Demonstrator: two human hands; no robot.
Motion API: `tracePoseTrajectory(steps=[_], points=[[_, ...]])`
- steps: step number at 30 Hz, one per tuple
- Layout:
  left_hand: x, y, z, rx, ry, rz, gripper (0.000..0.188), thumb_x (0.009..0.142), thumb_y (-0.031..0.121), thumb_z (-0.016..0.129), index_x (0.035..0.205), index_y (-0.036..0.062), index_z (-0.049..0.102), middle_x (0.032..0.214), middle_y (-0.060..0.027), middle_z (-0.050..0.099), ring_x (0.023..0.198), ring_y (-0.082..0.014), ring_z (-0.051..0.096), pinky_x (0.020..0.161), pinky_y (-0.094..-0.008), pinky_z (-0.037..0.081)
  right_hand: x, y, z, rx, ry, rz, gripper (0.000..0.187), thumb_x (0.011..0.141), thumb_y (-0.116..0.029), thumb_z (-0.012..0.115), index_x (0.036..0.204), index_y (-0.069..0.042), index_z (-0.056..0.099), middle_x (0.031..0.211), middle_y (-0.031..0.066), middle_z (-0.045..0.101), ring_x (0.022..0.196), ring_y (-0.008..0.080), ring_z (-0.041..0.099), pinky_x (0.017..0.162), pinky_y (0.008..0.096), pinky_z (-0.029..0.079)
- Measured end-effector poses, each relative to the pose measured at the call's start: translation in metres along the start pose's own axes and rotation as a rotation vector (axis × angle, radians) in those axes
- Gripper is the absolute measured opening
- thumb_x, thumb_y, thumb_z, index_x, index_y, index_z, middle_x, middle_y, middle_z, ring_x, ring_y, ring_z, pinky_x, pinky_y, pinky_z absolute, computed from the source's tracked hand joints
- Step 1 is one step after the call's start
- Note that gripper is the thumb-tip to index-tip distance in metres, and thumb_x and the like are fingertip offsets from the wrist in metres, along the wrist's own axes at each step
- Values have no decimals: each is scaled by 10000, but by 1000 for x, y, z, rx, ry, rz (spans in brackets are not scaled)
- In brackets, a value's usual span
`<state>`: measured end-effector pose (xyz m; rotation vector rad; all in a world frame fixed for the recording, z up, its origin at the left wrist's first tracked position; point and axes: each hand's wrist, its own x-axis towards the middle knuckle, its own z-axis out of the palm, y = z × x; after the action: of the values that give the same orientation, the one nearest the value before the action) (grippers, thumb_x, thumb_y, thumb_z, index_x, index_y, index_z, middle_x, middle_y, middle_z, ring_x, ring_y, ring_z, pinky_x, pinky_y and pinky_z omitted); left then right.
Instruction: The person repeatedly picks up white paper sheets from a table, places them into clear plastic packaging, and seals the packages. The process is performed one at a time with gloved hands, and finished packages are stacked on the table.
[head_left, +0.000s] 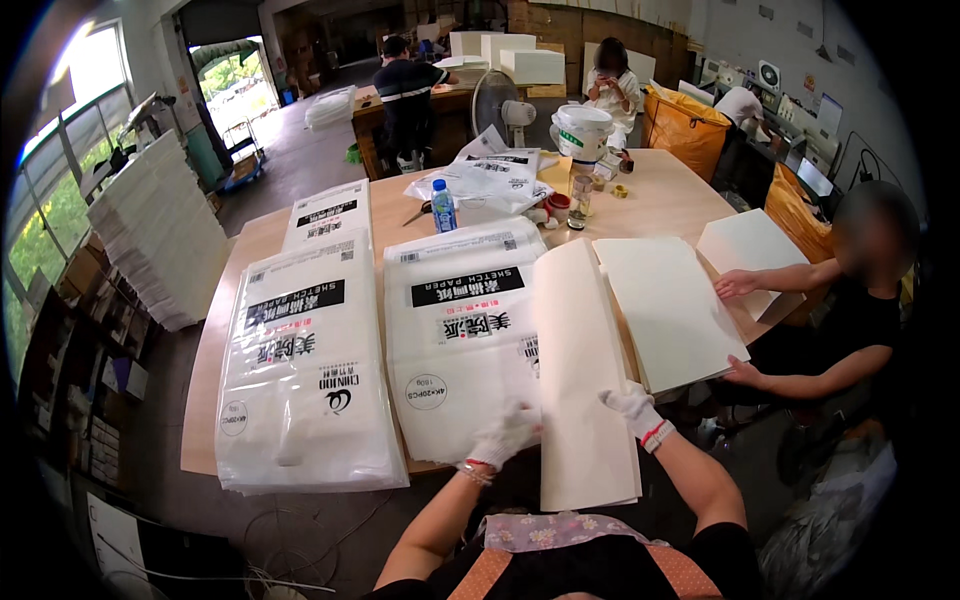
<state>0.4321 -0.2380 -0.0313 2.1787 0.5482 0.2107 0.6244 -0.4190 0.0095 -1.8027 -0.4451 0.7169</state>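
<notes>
Right hand (632, 408), loosely curled, touches cream paper (585, 385).

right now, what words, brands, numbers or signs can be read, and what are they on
Wording withheld; print locations only:
Middle plastic package: white lettering on black band, large black characters, small red line, circled black marking.
Left plastic package: similar print, plus a black logo.
Rear plastic package: black band, partly visible print.
Blue-capped bottle, white bucket: labels too small to read.
</notes>
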Motion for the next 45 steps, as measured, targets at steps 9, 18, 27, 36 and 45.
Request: tracePoseTrajectory(steps=[9, 18, 27, 36, 45], points=[[65, -40, -29, -139, -209, -53, 220, 823, 254, 531, 798, 52, 616, 770, -67, 635, 695, -227, 588, 668, -363, 463, -125, -46, -48, -433, 103, -366, 150, 723, -133, 616, 841, -54, 663, 740, 130, 630, 676, 220, 636, 598, 312, 503], [201, 27, -101, -1380, -83, -310, 101, 859, 70, 517, 769, 114, 530, 696, 18, 519, 627, -87, 540, 537, -244, 467, -164, -21, -33, -1177, -378, -109, 400, 798, -393, 519, 777, -19, 658, 713, 212, 621, 655, 375, 622, 573, 451, 497], [162, 148, -64, 110, 47, 799, 179, 811, 199, 566, 924, 68, 614, 748, -101, 617, 659, -227, 600, 626, -335, 483, -131, -58, -63, -1289, -326, -179, 321, 783, -363, 549, 809, -63, 659, 775, 183, 638, 722, 349, 628, 617, 451, 497], [93, 112, 17, 106, 72, 218, 366, 804, 147, 580, 1145, 63, 478, 880, -123, 618, 833, -283, 616, 742, -397, 472, 58, 8, -75, -825, 611, -569, 381, 841, -277, 498, 1155, -64, 469, 1001, 162, 591, 942, 334, 574, 824, 430, 456], [33, -6, -21, 391, 599, 339, 288, 777, 94, 584, 1045, 35, 499, 929, -99, 577, 849, -244, 555, 735, -375, 487, 167, 23, -67, -1038, 79, -133, 605, 834, -203, 457, 1390, -98, 243, 1091, 215, 587, 973, 377, 580, 826, 470, 456]])
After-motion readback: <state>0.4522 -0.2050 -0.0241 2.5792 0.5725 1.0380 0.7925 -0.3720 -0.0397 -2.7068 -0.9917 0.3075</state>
